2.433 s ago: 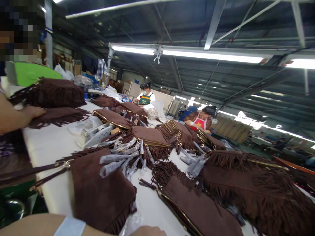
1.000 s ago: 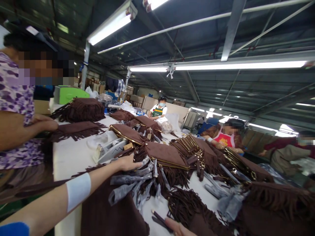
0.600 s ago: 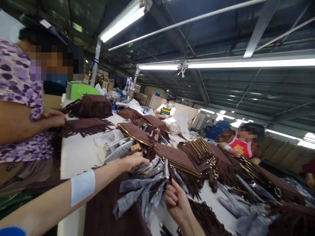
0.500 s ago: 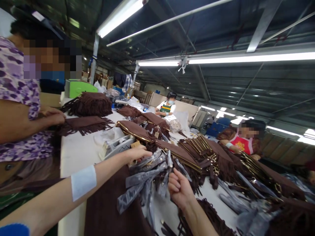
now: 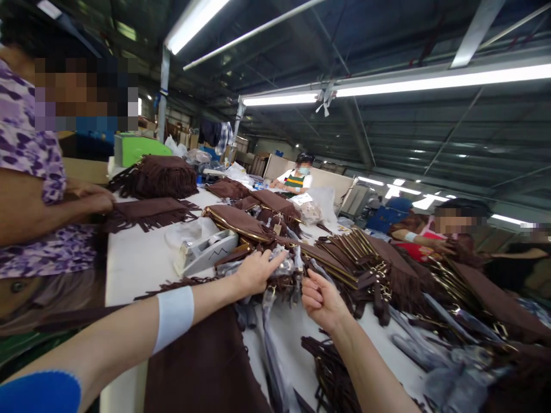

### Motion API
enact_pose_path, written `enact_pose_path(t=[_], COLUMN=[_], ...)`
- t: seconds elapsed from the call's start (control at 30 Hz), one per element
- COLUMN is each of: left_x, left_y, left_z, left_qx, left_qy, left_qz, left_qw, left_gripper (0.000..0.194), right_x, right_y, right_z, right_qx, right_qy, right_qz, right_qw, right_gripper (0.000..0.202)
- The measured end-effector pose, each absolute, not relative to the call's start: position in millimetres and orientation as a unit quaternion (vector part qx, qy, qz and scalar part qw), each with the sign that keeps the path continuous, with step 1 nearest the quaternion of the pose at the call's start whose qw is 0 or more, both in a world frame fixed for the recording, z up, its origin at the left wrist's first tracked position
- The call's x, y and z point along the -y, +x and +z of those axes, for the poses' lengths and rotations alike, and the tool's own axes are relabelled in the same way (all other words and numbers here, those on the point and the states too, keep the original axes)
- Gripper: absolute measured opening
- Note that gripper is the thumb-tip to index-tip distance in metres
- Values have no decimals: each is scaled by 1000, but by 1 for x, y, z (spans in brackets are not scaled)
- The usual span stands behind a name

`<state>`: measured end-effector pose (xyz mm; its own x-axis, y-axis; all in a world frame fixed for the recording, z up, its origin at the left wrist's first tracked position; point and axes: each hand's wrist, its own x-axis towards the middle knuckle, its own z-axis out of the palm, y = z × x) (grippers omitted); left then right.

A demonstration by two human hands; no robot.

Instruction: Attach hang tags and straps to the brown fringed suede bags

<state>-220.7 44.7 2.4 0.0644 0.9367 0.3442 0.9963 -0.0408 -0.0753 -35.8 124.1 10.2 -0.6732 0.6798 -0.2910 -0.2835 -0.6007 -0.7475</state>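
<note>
head view: i watched both hands work one heap on the white table (image 5: pixel 133 258).
left hand (image 5: pixel 255 271): fingers closed on the plastic wrap (image 5: pixel 284 267) atop a brown fringed bag (image 5: pixel 301 258), pinning it.
right hand (image 5: pixel 321 298): curled beside it, touching the bag's fringe; grasp unclear.
co-worker's hand (image 5: pixel 92 201): pressed on another fringed piece (image 5: pixel 150 211).

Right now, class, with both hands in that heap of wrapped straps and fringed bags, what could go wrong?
1. The left hand and right hand grip crinkled plastic sleeves tangled with brown fringe; a pull may drag neighbouring fringed bags along.
2. One sleeve dangles towards the table edge and could slip off.
3. The gold-edged bag stack leans nearby; a nudge might topple it.
</note>
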Motion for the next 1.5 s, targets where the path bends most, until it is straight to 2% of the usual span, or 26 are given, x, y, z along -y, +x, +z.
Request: enact_pose_path(t=[0.07, 0.17, 0.27, 0.37, 0.43, 0.5, 0.53, 0.6, 0.67, 0.73, 0.8, 0.83, 0.93, 0.97, 1.0, 1.07, 1.23, 1.33, 1.4, 1.5], left_x=[-60, -74, -81, -86, -88, -90, -90, -87, -79, -64, -45, -34, -1, 10, 19, 36, 74, 93, 101, 104], left_y=[-229, -236, -238, -240, -241, -240, -238, -236, -234, -236, -241, -245, -258, -263, -266, -272, -274, -262, -250, -235], left_z=[20, 44, 57, 61, 61, 56, 52, 43, 36, 34, 38, 40, 44, 43, 39, 28, -5, -22, -34, -48], left_qx=[649, 606, 553, 519, 513, 521, 528, 538, 560, 595, 598, 595, 649, 684, 716, 751, 759, 753, 760, 766], left_qy=[-744, -782, -817, -839, -842, -834, -828, -822, -816, -801, -801, -803, -749, -714, -682, -651, -639, -640, -630, -621], left_qz=[-87, -47, -10, 9, 7, -7, -18, -31, -23, -4, -10, -35, -132, -146, -145, -112, -69, -81, -98, -131], left_qw=[135, 136, 159, 164, 166, 179, 188, 185, 143, 63, -9, -22, 13, 24, 26, -3, -107, -131, -130, -100], left_gripper=[83, 79, 83, 82, 81, 79, 76, 73, 82, 96, 102, 96, 45, 33, 32, 43, 75, 104, 107, 99], right_x=[-124, -115, -99, -88, -87, -85, -83, -73, -60, -50, -47, -47, -52, -54, -56, -62, -95, -113, -118, -114], right_y=[-31, -21, -14, -9, -2, 6, 9, 11, 8, 3, 0, -2, -10, -15, -22, -38, -71, -91, -106, -118], right_z=[11, 18, 40, 74, 94, 103, 101, 86, 58, 24, -8, -23, -56, -64, -70, -76, -62, -54, -52, -52], right_qx=[378, 424, 479, 521, 522, 540, 565, 630, 687, 732, 754, 748, 692, 673, 660, 645, 629, 635, 649, 687], right_qy=[-312, -328, -293, -234, -219, -232, -246, -274, -302, -341, -371, -384, -407, -408, -406, -395, -362, -359, -367, -390], right_qz=[815, 754, 666, 567, 553, 585, 614, 658, 650, 589, 543, 541, 595, 616, 631, 652, 673, 661, 639, 590], right_qw=[308, 379, 492, 594, 612, 558, 494, 309, 120, 19, 4, 12, 33, 37, 41, 55, 144, 177, 187, 165], right_gripper=[44, 31, 44, 39, 37, 38, 38, 39, 44, 41, 36, 35, 43, 44, 39, 27, 48, 49, 48, 46])
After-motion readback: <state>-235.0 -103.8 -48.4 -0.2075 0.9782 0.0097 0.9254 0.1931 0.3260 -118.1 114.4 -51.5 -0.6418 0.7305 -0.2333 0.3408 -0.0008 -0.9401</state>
